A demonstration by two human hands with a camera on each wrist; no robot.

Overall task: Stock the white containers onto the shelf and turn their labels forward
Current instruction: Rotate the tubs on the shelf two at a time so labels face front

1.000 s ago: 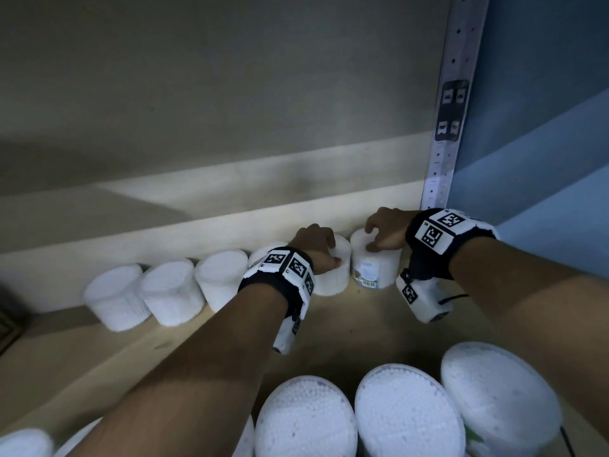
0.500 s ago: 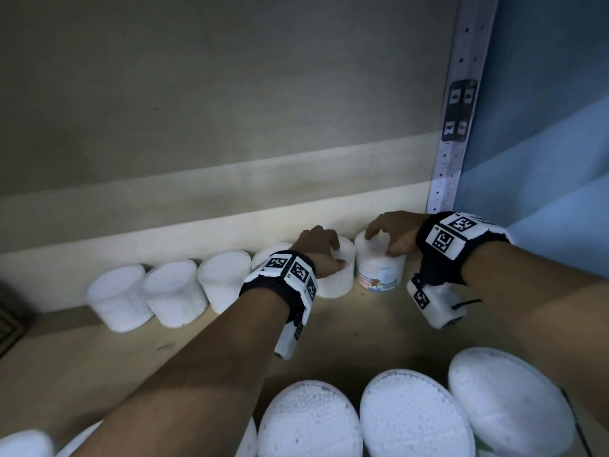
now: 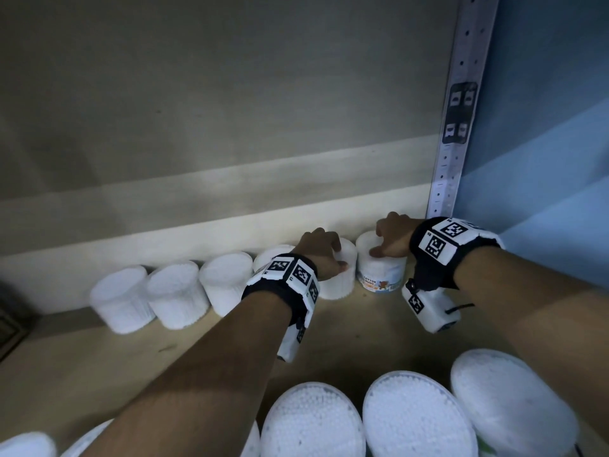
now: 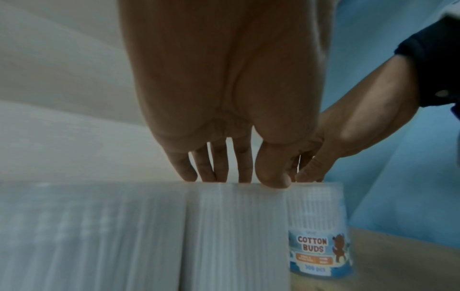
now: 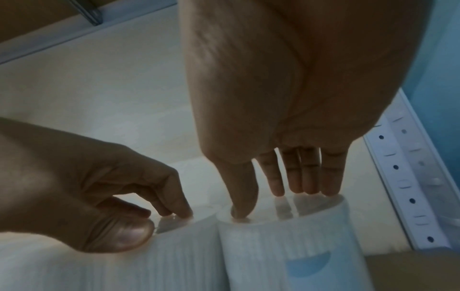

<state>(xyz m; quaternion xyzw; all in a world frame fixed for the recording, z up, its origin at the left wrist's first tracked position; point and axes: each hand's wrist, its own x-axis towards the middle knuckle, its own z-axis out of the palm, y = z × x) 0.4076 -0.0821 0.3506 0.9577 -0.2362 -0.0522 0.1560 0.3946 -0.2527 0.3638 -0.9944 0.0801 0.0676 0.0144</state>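
A row of white ribbed containers stands along the back of the wooden shelf (image 3: pixel 99 354). My right hand (image 3: pixel 384 240) (image 5: pixel 273 202) grips the lid of the rightmost container (image 3: pixel 379 270) (image 5: pixel 286 248) from above. That container's blue "COTTON BUDS" label (image 4: pixel 320 252) faces front. My left hand (image 3: pixel 333 253) (image 4: pixel 239 180) pinches the top rim of the neighbouring container (image 3: pixel 341 282) (image 4: pixel 236 236), thumb in front. The side of that container facing me is plain white. Three more containers (image 3: pixel 176 295) stand to the left, plain sides showing.
Several larger-looking white containers (image 3: pixel 415 417) stand at the shelf's near edge under my forearms. A perforated metal upright (image 3: pixel 453 143) and a blue wall (image 3: pixel 543 143) close the right end. The shelf's back panel (image 3: pixel 230 110) rises just behind the row.
My right hand has turned the rightmost container: its barcode side faced front a second ago, and the "COTTON BUDS" label faces front now. My left hand stays on its container.
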